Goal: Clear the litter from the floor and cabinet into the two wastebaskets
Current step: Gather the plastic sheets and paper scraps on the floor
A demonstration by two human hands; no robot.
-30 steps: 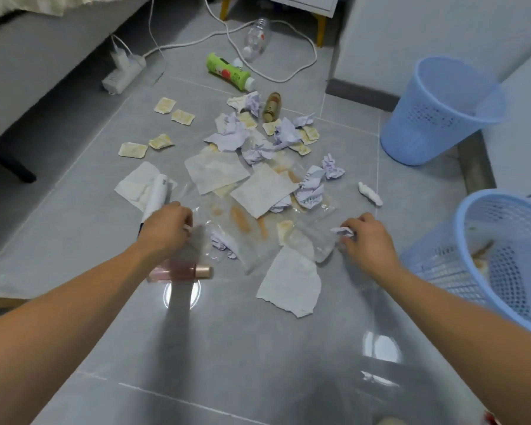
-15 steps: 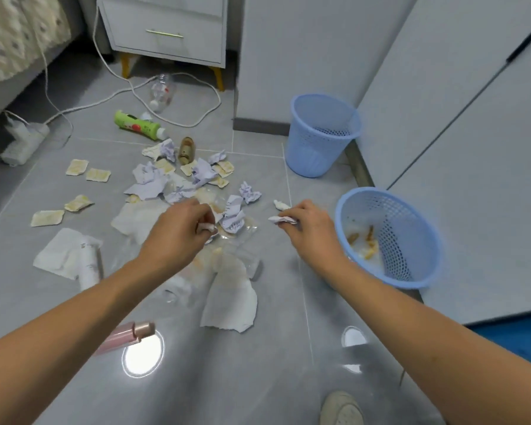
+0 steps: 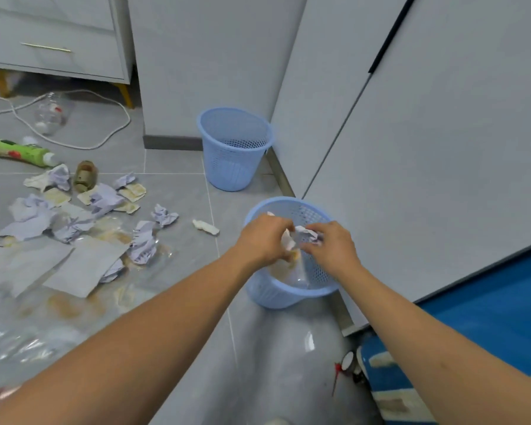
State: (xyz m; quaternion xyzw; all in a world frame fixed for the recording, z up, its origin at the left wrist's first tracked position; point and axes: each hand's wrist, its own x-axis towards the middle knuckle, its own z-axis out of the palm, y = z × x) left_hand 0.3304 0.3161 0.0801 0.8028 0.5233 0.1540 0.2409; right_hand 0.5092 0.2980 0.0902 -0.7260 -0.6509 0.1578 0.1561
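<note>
In the head view, both hands are held over the mouth of the near blue wastebasket (image 3: 288, 289), which stands on the grey tiled floor (image 3: 178, 185) beside the pale cabinet doors (image 3: 442, 148). A whitish scrap (image 3: 288, 239) and a clear plastic wrapper (image 3: 292, 268) that hangs down into the basket are gripped by the curled fingers of the left hand (image 3: 262, 239). A crumpled white paper ball (image 3: 307, 234) is pinched between the thumb and fingers of the right hand (image 3: 331, 245). A second blue wastebasket (image 3: 235, 148) is seen farther back against the wall. To the left, the floor is strewn with crumpled lilac papers (image 3: 141, 240), flat white sheets (image 3: 83, 268), stained plastic film (image 3: 117, 231), tan squares (image 3: 134, 191) and a small white wad (image 3: 206, 227). Beyond these lie a green tube (image 3: 16, 151), a brown bottle (image 3: 86, 176), a clear bottle (image 3: 48, 113) and a white cable (image 3: 105, 142) near a drawer unit (image 3: 52, 41)
</note>
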